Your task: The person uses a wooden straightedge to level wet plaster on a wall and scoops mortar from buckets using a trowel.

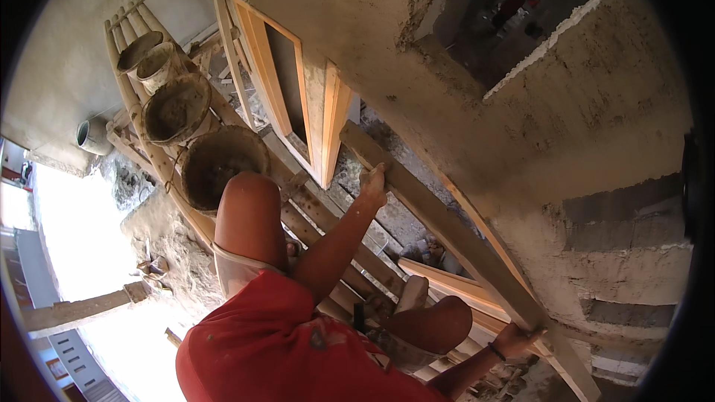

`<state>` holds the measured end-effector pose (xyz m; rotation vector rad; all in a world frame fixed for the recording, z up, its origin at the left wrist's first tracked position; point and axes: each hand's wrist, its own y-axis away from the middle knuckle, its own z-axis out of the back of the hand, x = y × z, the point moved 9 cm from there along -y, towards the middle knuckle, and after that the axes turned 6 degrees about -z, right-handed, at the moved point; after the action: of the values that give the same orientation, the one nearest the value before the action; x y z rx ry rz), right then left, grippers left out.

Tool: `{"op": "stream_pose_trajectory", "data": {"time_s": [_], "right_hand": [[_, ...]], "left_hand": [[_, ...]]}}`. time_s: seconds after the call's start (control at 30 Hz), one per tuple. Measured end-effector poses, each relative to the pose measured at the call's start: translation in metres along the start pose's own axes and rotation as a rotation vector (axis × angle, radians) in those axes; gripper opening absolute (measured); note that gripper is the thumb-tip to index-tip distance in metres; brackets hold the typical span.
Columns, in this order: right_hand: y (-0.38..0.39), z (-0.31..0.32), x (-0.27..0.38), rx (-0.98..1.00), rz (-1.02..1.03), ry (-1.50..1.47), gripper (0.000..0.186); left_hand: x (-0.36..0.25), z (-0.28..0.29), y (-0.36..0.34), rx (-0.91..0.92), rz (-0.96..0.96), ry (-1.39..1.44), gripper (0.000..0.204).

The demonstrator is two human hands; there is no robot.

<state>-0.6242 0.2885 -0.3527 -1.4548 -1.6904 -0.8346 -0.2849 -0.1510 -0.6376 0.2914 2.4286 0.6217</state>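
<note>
Left hand (pixel 373 184) and right hand (pixel 515 342), well apart, grip long board (pixel 449 234); likely positioning step along wall (pixel 521 141) beyond grip, next calls for steady, even support.

no text, label, brand, number or sign could be read; the pale marks (pixel 319 338) on the shirt (pixel 253 335) were too unclear to tell as lettering or stains.
</note>
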Motion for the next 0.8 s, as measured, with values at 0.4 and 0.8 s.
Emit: {"op": "stream_pose_trajectory", "data": {"time_s": [0.4,0.8], "right_hand": [[-0.029,0.079,-0.158,0.014,-0.451,-0.180,0.049],[-0.062,0.001,-0.211,0.379,-0.610,-0.280,0.057]], "left_hand": [[-0.011,-0.057,0.044,-0.081,-0.203,-0.199,0.039],[0.015,-0.070,-0.029,0.068,-0.193,-0.423,0.047]]}}
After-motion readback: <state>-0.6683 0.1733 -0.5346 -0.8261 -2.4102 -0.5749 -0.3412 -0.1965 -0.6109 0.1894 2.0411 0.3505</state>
